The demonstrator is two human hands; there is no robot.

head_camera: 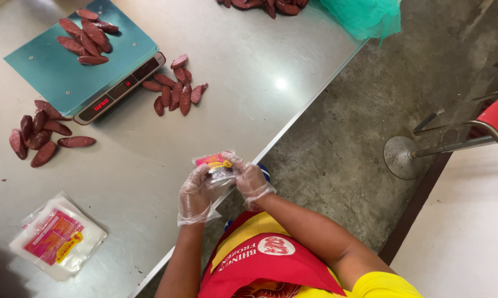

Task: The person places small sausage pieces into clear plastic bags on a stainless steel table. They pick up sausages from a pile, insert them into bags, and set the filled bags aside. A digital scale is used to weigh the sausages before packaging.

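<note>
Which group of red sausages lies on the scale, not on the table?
The sausages on the scale, at the upper left: they rest on the teal scale platform. The other piles lie directly on the steel table.

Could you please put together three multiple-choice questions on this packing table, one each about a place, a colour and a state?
1. Where does the stack of empty printed bags lie?
A. On the scale
B. On the steel table's near left part
C. On the floor

2. What colour is the platform of the scale?
A. Teal
B. Red
C. White

3. How does the small printed bag stand?
A. Lying flat on the table
B. Held between both gloved hands
C. Resting on the sausages

Answers: 1 B, the stack rests on the table near its left front edge. 2 A, the platform under the sausages is teal. 3 B, the left hand and right hand both grip it.
</note>
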